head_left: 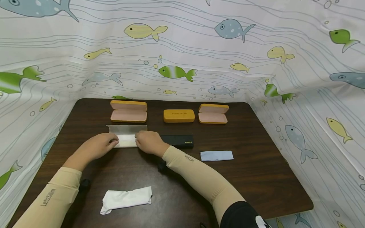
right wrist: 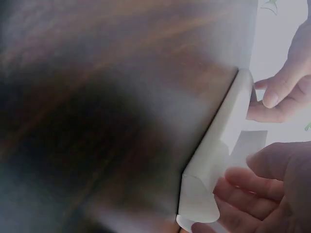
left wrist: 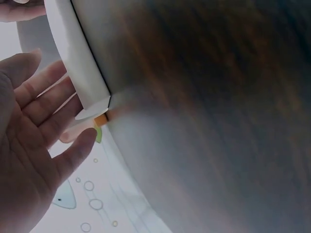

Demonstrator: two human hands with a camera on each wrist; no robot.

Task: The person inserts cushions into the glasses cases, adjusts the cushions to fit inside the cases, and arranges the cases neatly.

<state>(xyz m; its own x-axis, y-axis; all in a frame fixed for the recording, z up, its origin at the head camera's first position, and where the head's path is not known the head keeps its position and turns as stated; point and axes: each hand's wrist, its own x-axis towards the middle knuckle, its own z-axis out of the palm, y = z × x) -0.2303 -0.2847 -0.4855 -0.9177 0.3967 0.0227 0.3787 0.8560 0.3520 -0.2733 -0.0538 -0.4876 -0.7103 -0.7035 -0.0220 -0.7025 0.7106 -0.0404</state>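
Note:
A white box [head_left: 127, 141] with its greyish lid [head_left: 126, 129] raised lies on the dark table between both hands. My left hand [head_left: 100, 145] is at the box's left end. In the left wrist view its fingers [left wrist: 51, 104] reach loosely extended to the side of the box. At the other end, my right hand [head_left: 151, 143] touches the box; the right wrist view shows loosely bent fingers [right wrist: 245, 199] against it, with the thumb apart. A black case [head_left: 177, 141] with small gold lettering lies right of the box, partly hidden by the right hand.
Along the back stand two open yellow cases with pink lining, one at left [head_left: 128, 116] and one at right [head_left: 213, 117], with a closed yellow case [head_left: 179, 116] between. A folded light-blue cloth [head_left: 216, 155] lies right; a white cloth [head_left: 126, 199] lies in front.

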